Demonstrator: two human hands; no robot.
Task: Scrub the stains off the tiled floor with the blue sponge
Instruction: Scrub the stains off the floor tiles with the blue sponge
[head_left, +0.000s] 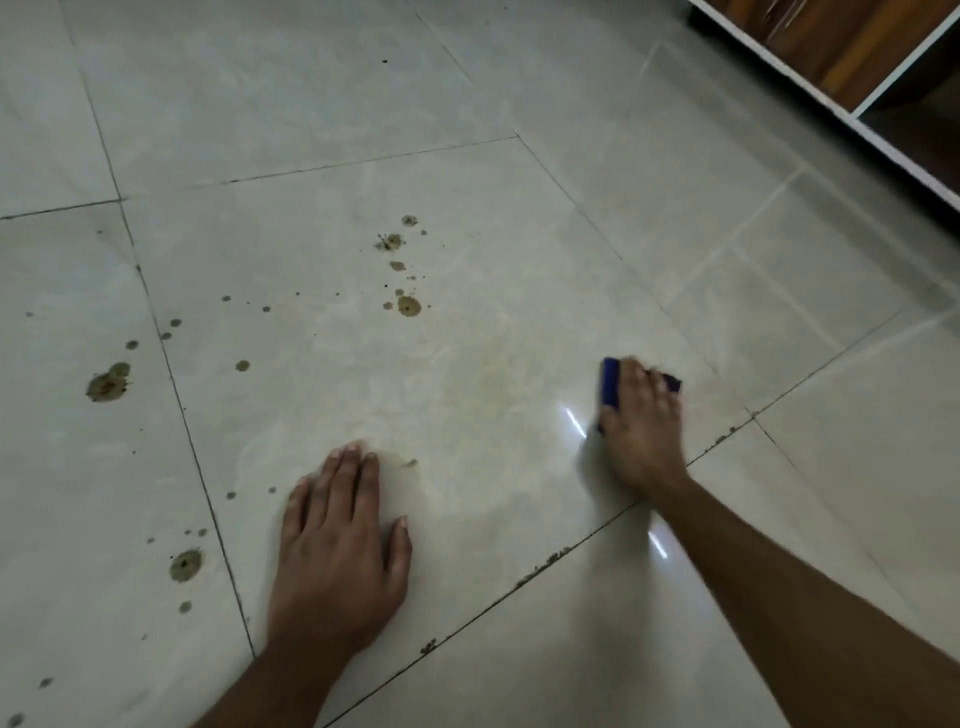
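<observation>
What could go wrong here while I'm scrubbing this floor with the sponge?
Your left hand is braced flat on a tile that looks wet and smeared, so it might slip. The sponge in your right hand is working far from the brown spots, so those, and the blotch on the left, could be missed or smeared thinner.

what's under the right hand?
The right hand presses a blue rectangular sponge onto the pale glossy tiled floor. Only the sponge's edges show; the tile beneath is covered, so any stain there is hidden.
</observation>
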